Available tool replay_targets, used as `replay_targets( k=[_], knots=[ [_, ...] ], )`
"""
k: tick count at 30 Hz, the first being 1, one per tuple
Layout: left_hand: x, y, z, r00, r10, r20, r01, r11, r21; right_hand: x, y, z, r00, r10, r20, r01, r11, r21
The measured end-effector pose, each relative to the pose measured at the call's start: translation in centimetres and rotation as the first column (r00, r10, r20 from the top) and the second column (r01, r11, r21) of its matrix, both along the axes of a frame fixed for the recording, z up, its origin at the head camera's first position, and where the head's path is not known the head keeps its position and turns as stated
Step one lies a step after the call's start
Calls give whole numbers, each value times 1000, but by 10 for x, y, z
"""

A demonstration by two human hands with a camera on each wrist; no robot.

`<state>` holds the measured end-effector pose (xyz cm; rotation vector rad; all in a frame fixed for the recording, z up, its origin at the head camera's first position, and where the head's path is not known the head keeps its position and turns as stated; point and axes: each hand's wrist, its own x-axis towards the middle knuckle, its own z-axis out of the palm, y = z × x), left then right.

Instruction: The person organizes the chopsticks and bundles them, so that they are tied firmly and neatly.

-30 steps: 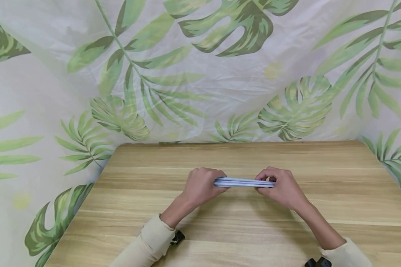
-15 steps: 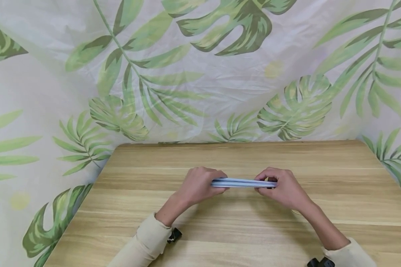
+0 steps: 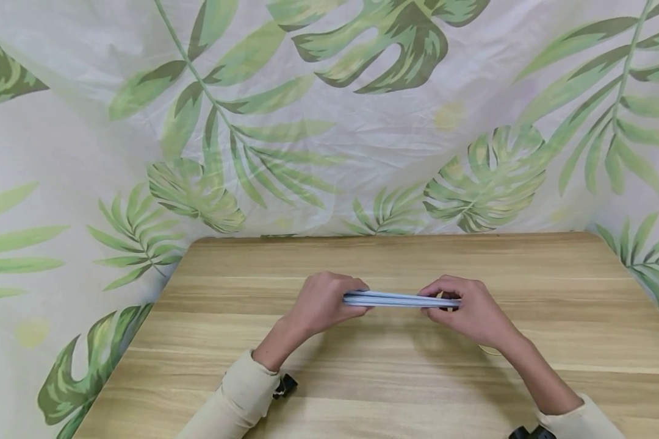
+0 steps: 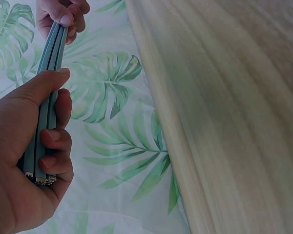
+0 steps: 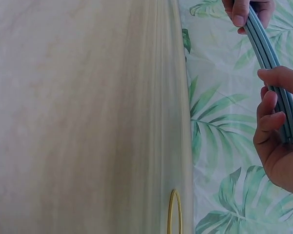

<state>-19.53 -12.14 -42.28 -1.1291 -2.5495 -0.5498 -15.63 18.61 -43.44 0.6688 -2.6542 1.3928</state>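
A slim bundle of long blue strips (image 3: 393, 299) is held level above the table, between both hands. My left hand (image 3: 325, 303) grips its left end, thumb on the near side and fingers curled round. In the left wrist view the strips (image 4: 52, 53) lie stacked side by side, with small metallic bits at the end by the palm. My right hand (image 3: 469, 310) pinches the other end between thumb and fingers. The right wrist view shows the bundle (image 5: 263, 44) bowed slightly, its end reaching into the right palm. What the strips belong to cannot be told.
The wooden table (image 3: 395, 390) spreads under both hands. A thin yellow loop (image 5: 174, 209) lies on it, partly hidden by the right wrist in the head view. A leaf-printed cloth (image 3: 329, 122) hangs behind the table. Black wrist cameras (image 3: 284, 386) sit at the cuffs.
Both hands have slid slightly apart, the left one leftward and the right one a little rightward. Slightly more of the bundle shows between them. Their hold on it stays.
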Motion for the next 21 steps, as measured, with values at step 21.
replay_targets(
  k=[21],
  knots=[
    [-3, -10, 7, 998, 62, 2, -62, 998, 10, 1, 18, 3, 999, -19, 33, 22, 995, -100]
  ],
)
